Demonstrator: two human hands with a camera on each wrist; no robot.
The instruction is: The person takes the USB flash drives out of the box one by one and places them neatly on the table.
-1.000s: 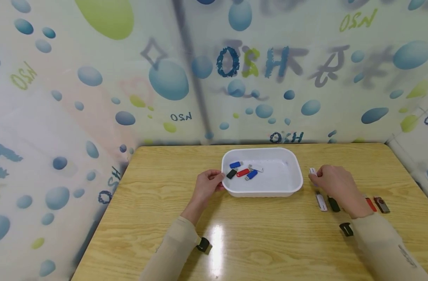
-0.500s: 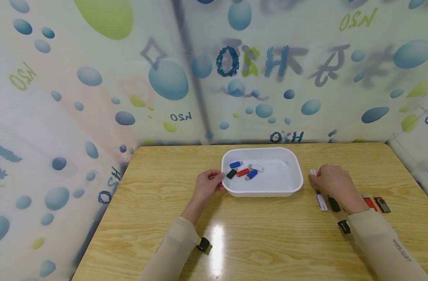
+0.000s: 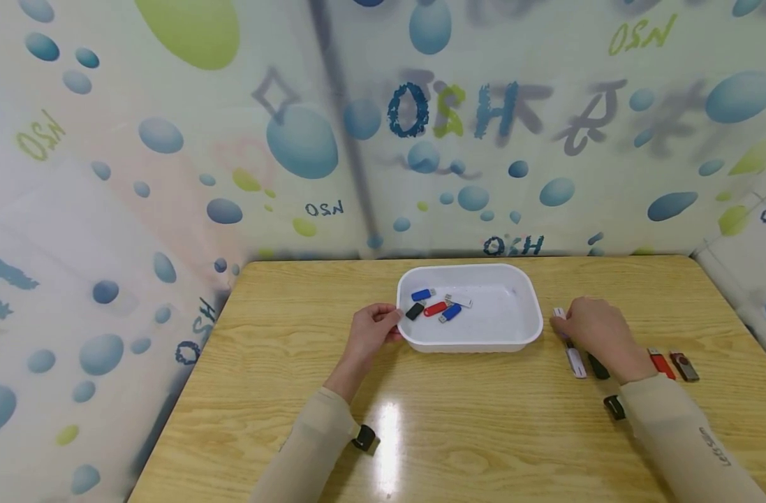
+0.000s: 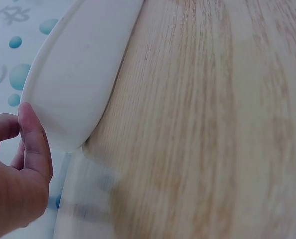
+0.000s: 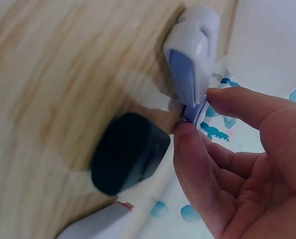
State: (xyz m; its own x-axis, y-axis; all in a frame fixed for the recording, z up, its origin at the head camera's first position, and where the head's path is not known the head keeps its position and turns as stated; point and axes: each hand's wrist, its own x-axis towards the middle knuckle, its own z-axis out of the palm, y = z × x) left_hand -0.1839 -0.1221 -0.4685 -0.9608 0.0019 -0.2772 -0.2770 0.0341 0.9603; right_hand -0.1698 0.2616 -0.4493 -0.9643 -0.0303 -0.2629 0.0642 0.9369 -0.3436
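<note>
The right hand (image 3: 599, 334) pinches a USB stick (image 3: 559, 311) between its fingertips; the left hand (image 3: 369, 332) pinches the tray (image 3: 470, 347) rim.

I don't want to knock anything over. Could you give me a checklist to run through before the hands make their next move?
1. Tray sits flat on the table: ok.
2. Left hand steadies the tray: ok, fingers at its left rim.
3. Five USB sticks lie within the tray: ok, none over the rim.
4. Right hand has the white-and-purple piece: ok, between thumb and finger.
5. Right hand free for another pick: not ok, it is occupied.
6. White-and-purple piece joined to the white stick: cannot tell; they look in line, but the contact is unclear.
</note>
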